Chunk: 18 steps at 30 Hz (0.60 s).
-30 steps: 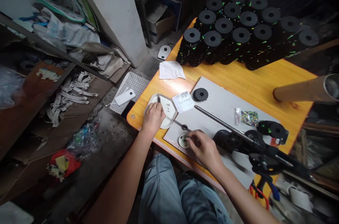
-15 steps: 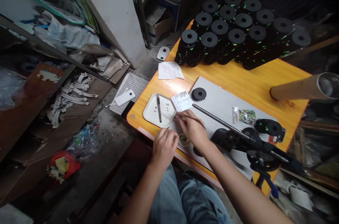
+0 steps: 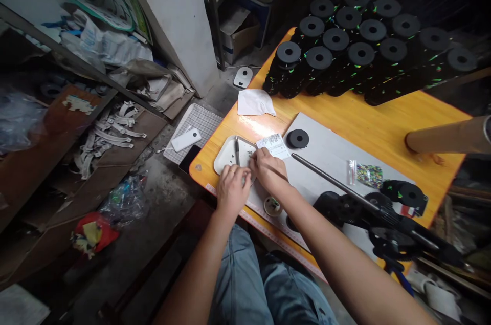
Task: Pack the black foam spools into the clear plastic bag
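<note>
The left hand [image 3: 233, 187] is positioned back uppermost at the front rim of the white tray [image 3: 223, 153], wrist nearly straight, fingers curled inward. The right hand [image 3: 268, 167] comes in from the opposite side, its forearm [image 3: 307, 228] slanting across the near edge of the table [image 3: 345, 110], fingertips bent down at the tray's right end. The hands are close together, fingertips facing; from where I stand, I cannot tell whether they meet or grip a small part.

The tray is shallow, smooth and round-cornered, located near the table's left corner. It carries a slim dark pen [image 3: 237, 150] and small dark pieces [image 3: 249, 153]. A round dish [image 3: 271, 206] sits beside the right wrist. On the flat grey board [image 3: 326, 146] rests a matt black disc [image 3: 298, 138] with a central hole. The tabletop is glossy yellow with visible grain.
</note>
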Each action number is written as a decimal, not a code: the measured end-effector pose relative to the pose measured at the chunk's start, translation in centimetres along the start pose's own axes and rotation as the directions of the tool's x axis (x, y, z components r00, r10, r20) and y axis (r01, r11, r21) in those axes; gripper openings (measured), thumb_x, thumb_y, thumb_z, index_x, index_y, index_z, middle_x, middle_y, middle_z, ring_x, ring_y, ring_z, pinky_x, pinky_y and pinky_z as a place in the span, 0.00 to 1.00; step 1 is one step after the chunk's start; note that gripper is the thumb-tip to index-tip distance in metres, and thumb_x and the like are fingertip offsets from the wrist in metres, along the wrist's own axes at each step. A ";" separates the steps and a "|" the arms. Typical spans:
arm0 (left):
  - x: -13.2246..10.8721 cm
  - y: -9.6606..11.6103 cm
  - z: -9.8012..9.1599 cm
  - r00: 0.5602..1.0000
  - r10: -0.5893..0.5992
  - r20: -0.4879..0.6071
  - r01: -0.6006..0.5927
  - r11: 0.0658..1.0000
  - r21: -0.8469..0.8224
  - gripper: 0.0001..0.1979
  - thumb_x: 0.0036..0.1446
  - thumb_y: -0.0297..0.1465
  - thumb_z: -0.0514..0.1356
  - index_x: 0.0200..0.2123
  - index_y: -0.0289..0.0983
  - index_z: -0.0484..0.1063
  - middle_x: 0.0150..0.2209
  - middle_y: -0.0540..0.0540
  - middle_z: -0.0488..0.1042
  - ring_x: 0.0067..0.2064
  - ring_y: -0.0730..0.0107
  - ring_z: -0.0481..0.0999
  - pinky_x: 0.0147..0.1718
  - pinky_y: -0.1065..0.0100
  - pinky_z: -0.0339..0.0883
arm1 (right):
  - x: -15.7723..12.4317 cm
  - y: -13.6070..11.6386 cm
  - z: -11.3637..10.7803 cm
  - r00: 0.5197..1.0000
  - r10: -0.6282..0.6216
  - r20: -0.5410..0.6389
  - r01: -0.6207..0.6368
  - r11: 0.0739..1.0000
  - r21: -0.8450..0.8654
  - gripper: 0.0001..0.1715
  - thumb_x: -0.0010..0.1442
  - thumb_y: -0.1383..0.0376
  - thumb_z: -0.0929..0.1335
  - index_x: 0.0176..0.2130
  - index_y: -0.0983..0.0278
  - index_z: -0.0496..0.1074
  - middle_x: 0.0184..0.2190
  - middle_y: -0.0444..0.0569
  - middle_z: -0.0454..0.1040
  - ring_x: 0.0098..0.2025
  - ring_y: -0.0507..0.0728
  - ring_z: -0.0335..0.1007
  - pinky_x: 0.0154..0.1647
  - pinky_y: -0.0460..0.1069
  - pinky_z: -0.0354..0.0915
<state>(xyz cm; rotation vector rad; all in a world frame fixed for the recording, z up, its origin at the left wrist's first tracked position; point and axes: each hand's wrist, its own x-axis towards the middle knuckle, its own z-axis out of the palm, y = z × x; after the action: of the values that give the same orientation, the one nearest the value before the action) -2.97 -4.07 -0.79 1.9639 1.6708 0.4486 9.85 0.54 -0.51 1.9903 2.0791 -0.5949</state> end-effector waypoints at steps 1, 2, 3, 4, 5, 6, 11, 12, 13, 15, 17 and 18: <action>1.2 -0.6 -0.2 1.000 0.007 -0.014 -0.006 1.000 0.026 0.08 0.63 0.29 0.54 0.41 0.38 0.73 0.38 0.43 0.75 0.44 0.59 0.69 0.46 0.60 0.65 | -0.1 0.2 -0.1 1.000 0.015 -0.021 -0.015 1.000 0.011 0.13 0.69 0.63 0.57 0.43 0.66 0.67 0.41 0.52 0.73 0.32 0.56 0.73 0.27 0.49 0.54; 2.3 -1.0 -0.3 1.000 0.021 -0.015 -0.020 0.998 0.057 0.09 0.64 0.29 0.54 0.43 0.38 0.73 0.39 0.43 0.75 0.45 0.58 0.69 0.47 0.60 0.64 | -0.2 0.4 -0.2 0.999 0.026 -0.036 -0.025 0.999 0.026 0.14 0.69 0.63 0.56 0.43 0.66 0.66 0.40 0.51 0.74 0.32 0.56 0.72 0.27 0.49 0.53; 3.3 -1.4 -0.4 0.999 0.037 -0.007 -0.036 0.995 0.092 0.10 0.64 0.29 0.54 0.44 0.38 0.74 0.39 0.42 0.74 0.45 0.58 0.68 0.47 0.60 0.64 | -0.3 0.6 -0.3 0.999 0.028 -0.045 -0.026 0.999 0.041 0.14 0.69 0.63 0.56 0.43 0.65 0.66 0.40 0.51 0.74 0.32 0.56 0.72 0.27 0.49 0.53; 4.3 -1.6 -0.3 0.999 0.054 0.006 -0.054 0.990 0.129 0.11 0.64 0.29 0.54 0.45 0.39 0.74 0.40 0.42 0.74 0.46 0.57 0.68 0.48 0.60 0.64 | -0.3 0.7 -0.3 0.999 0.018 -0.044 -0.016 0.998 0.054 0.14 0.69 0.63 0.56 0.43 0.65 0.66 0.40 0.51 0.74 0.32 0.56 0.72 0.28 0.49 0.53; 5.1 -1.7 -0.1 0.997 0.074 0.024 -0.077 0.983 0.168 0.11 0.64 0.30 0.54 0.46 0.39 0.74 0.40 0.42 0.74 0.46 0.56 0.68 0.48 0.59 0.63 | -0.2 0.8 -0.3 0.999 0.001 -0.037 0.001 0.998 0.064 0.13 0.69 0.63 0.56 0.43 0.64 0.67 0.40 0.50 0.74 0.33 0.56 0.72 0.28 0.49 0.54; 5.7 -1.7 0.1 0.995 0.094 0.046 -0.102 0.973 0.209 0.12 0.64 0.30 0.54 0.46 0.39 0.75 0.40 0.42 0.74 0.46 0.56 0.68 0.47 0.58 0.63 | -0.1 0.8 -0.3 1.000 -0.016 -0.027 0.018 0.997 0.072 0.13 0.69 0.63 0.57 0.44 0.63 0.67 0.41 0.50 0.74 0.33 0.56 0.72 0.29 0.49 0.54; 7.4 -1.5 0.6 0.976 0.168 0.140 -0.204 0.930 0.305 0.10 0.63 0.29 0.54 0.41 0.38 0.76 0.41 0.41 0.74 0.46 0.55 0.68 0.47 0.57 0.62 | 0.8 0.1 -0.8 0.998 0.011 0.056 -0.016 0.996 0.086 0.15 0.69 0.63 0.57 0.47 0.61 0.69 0.44 0.50 0.73 0.39 0.58 0.73 0.34 0.49 0.59; 7.5 -1.5 0.6 0.975 0.169 0.145 -0.207 0.929 0.306 0.09 0.63 0.29 0.54 0.39 0.37 0.75 0.41 0.41 0.74 0.47 0.55 0.68 0.48 0.57 0.61 | 1.0 -0.1 -1.0 0.997 0.024 0.079 -0.030 0.996 0.082 0.16 0.69 0.63 0.56 0.47 0.61 0.69 0.44 0.51 0.73 0.40 0.59 0.73 0.35 0.50 0.60; 7.7 -1.4 0.6 0.975 0.167 0.148 -0.206 0.930 0.306 0.09 0.62 0.29 0.55 0.38 0.36 0.75 0.41 0.40 0.74 0.47 0.54 0.68 0.48 0.57 0.61 | 1.1 -0.2 -1.2 0.995 0.031 0.099 -0.038 0.996 0.078 0.16 0.69 0.63 0.57 0.48 0.62 0.69 0.45 0.52 0.73 0.41 0.59 0.73 0.36 0.50 0.61; 8.0 -1.4 0.4 0.974 0.161 0.156 -0.203 0.929 0.308 0.07 0.60 0.27 0.56 0.36 0.36 0.75 0.40 0.39 0.73 0.47 0.53 0.67 0.48 0.56 0.61 | 1.3 -0.5 -1.6 0.991 0.034 0.129 -0.043 0.997 0.068 0.16 0.68 0.63 0.57 0.48 0.62 0.68 0.46 0.52 0.72 0.43 0.60 0.73 0.37 0.50 0.62; 8.3 -1.3 0.2 0.973 0.158 0.170 -0.204 0.930 0.306 0.07 0.59 0.26 0.56 0.34 0.35 0.75 0.38 0.38 0.73 0.46 0.52 0.67 0.47 0.55 0.61 | 1.4 -0.7 -1.8 0.989 0.027 0.146 -0.037 0.997 0.063 0.15 0.68 0.64 0.57 0.48 0.62 0.68 0.45 0.52 0.72 0.44 0.59 0.73 0.38 0.50 0.63; 8.4 -1.3 0.1 0.971 0.159 0.178 -0.208 0.931 0.302 0.07 0.59 0.25 0.56 0.32 0.35 0.74 0.37 0.38 0.73 0.45 0.52 0.67 0.46 0.55 0.61 | 1.5 -0.7 -1.8 0.988 0.022 0.151 -0.031 0.998 0.061 0.15 0.68 0.65 0.57 0.47 0.62 0.68 0.45 0.52 0.73 0.44 0.59 0.73 0.38 0.50 0.63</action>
<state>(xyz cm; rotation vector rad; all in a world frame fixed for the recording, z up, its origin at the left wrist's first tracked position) -2.39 4.28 -2.33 2.3376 1.5449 0.0917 9.25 2.64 0.63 1.9381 1.9656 -0.7889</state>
